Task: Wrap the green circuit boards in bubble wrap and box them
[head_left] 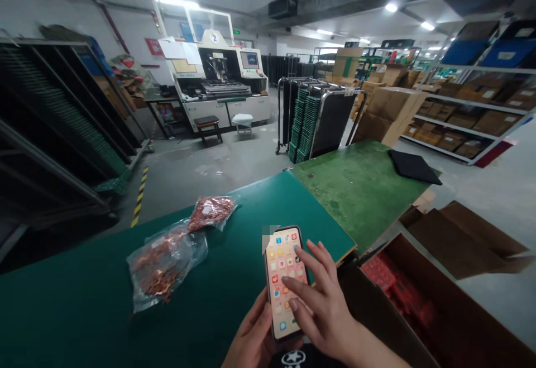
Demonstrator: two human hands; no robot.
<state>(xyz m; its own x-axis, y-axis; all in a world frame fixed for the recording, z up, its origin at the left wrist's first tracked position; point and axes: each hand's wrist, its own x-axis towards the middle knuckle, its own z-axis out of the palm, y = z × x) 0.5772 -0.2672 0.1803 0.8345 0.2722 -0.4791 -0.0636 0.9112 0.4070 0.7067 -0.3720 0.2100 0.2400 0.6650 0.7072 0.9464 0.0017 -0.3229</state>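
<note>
A smartphone [281,306] with a lit screen of app icons is held upright near the table's front edge. My left hand [254,326] is wrapped round its lower left side, thumb along the edge. Over the screen, my right hand [324,295] has its fingers spread, with fingertips at or just above the glass; whether they touch I cannot tell. To the left on the green table [100,262] lie two clear plastic bags of copper-coloured small parts: an open-looking bag [163,267] and a smaller bag [213,211] behind it.
A paler green table [347,184] adjoins on the right, bearing a flat black item [414,167]. An open cardboard box [444,306] with red contents stands at my right. Wheeled racks [318,116], a machine [221,77], stools [208,128] and shelving [473,111] stand beyond.
</note>
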